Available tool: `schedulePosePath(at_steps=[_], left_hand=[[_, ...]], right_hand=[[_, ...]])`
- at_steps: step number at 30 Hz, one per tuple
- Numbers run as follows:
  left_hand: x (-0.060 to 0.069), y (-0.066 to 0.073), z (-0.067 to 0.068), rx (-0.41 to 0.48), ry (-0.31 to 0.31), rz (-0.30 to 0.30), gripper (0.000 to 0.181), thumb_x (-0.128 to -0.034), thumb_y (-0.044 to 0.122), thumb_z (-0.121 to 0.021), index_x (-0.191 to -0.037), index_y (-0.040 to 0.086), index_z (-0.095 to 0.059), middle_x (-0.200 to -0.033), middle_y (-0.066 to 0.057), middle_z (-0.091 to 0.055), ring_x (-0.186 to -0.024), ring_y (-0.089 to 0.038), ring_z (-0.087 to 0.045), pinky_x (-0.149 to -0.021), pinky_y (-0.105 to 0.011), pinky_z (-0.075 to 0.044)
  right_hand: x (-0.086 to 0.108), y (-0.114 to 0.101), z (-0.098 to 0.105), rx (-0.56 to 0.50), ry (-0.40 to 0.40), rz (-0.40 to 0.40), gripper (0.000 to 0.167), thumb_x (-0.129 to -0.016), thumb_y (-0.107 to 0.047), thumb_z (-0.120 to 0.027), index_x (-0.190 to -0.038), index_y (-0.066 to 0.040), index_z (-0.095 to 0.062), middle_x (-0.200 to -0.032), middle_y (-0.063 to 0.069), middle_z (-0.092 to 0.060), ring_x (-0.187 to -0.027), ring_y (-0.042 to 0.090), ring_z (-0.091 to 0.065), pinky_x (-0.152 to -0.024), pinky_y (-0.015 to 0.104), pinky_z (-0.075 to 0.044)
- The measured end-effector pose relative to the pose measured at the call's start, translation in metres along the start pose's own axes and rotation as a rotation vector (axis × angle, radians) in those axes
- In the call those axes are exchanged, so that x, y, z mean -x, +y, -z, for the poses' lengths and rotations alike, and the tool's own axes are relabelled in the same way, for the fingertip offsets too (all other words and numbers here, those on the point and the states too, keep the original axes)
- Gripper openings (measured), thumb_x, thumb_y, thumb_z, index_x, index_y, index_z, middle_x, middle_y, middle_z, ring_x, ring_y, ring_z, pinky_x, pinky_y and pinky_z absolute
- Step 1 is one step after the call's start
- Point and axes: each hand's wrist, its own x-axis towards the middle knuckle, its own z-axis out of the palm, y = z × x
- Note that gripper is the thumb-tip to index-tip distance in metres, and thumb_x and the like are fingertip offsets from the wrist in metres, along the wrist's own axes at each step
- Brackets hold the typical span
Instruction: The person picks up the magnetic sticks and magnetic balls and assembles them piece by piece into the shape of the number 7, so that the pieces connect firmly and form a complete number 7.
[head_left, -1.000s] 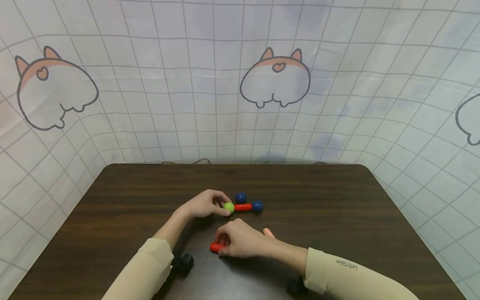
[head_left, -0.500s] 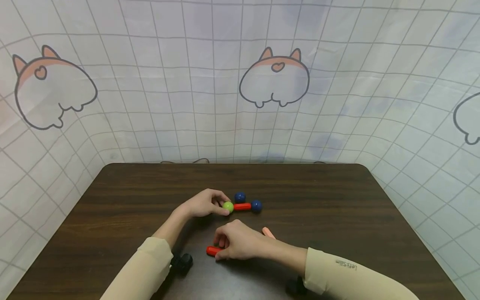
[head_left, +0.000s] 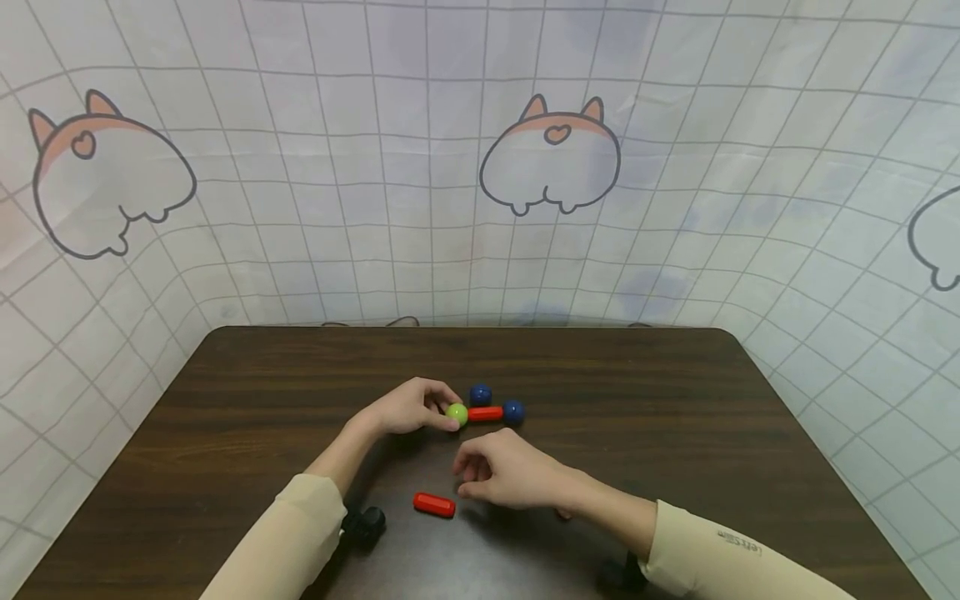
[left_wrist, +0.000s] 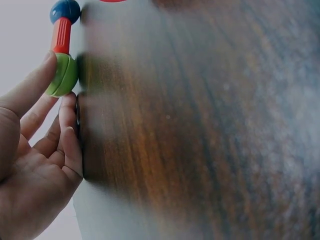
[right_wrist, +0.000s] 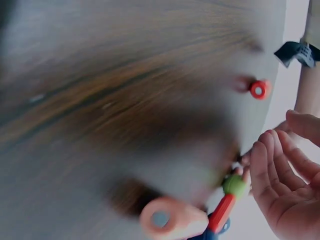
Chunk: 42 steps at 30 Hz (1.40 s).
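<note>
My left hand (head_left: 408, 408) pinches a green ball (head_left: 457, 414) between thumb and fingers. A red magnetic building stick (head_left: 486, 413) runs from that ball to a blue ball (head_left: 513, 412); the row lies on the table. Just behind the stick sits another blue ball (head_left: 481, 394). Loosely curled fingers hold nothing in my right hand (head_left: 510, 471), which hovers over the table. To its left lies a loose red stick (head_left: 434, 505), apart from the hand. A peach stick (right_wrist: 175, 220) with a grey round end shows in the right wrist view; in the head view the right arm mostly hides it.
The dark wooden table (head_left: 637, 375) reaches back to a white gridded cloth (head_left: 420, 250) with cartoon drawings. Black wrist devices sit beneath both forearms, one near the left sleeve (head_left: 281, 533), the other near the right sleeve (head_left: 720, 550).
My right hand has let go of the loose red stick and moved right and slightly back, leaving it on the table. The left hand has stayed on the green ball.
</note>
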Motion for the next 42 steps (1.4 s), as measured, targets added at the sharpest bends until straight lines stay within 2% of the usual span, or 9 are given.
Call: schedulePosePath(at_steps=[13, 23, 32, 42], left_hand=[[-0.001, -0.001, 0.0, -0.007, 0.0, 0.014, 0.03, -0.0904, 0.019, -0.082, -0.116, 0.006, -0.073, -0.099, -0.001, -0.068, -0.09, -0.019, -0.06, -0.08, -0.034, -0.048], [-0.001, -0.001, 0.0, -0.001, -0.012, 0.004, 0.031, -0.0913, 0.018, -0.081, -0.117, 0.005, -0.072, -0.101, -0.002, -0.068, -0.09, -0.018, -0.059, -0.079, -0.034, -0.049], [-0.001, -0.001, 0.001, 0.004, -0.008, -0.003, 0.031, -0.0908, 0.016, -0.081, -0.117, 0.003, -0.072, -0.101, -0.004, -0.068, -0.09, -0.02, -0.059, -0.08, -0.035, -0.048], [0.0, 0.0, 0.0, -0.009, -0.006, 0.0, 0.031, -0.0907, 0.017, -0.082, -0.117, 0.004, -0.072, -0.1, -0.003, -0.068, -0.09, -0.02, -0.059, -0.08, -0.035, -0.048]], right_hand=[[0.038, 0.021, 0.026, -0.033, 0.112, -0.105, 0.015, -0.093, -0.012, -0.078, -0.105, -0.005, -0.072, -0.083, -0.009, -0.067, -0.076, 0.007, -0.064, -0.07, 0.027, -0.053], [0.064, 0.039, 0.039, 0.003, 0.2, -0.184, 0.017, -0.095, -0.017, -0.076, -0.107, -0.006, -0.071, -0.085, -0.008, -0.065, -0.076, 0.009, -0.062, -0.069, 0.029, -0.052], [0.073, 0.053, 0.04, 0.0, 0.202, -0.211, 0.028, -0.093, -0.017, -0.079, -0.111, -0.001, -0.066, -0.085, -0.005, -0.064, -0.071, 0.01, -0.06, -0.064, 0.027, -0.05], [0.073, 0.055, 0.034, -0.012, 0.174, -0.264, 0.035, -0.09, -0.021, -0.082, -0.113, -0.002, -0.065, -0.085, -0.004, -0.063, -0.07, 0.012, -0.059, -0.063, 0.026, -0.048]])
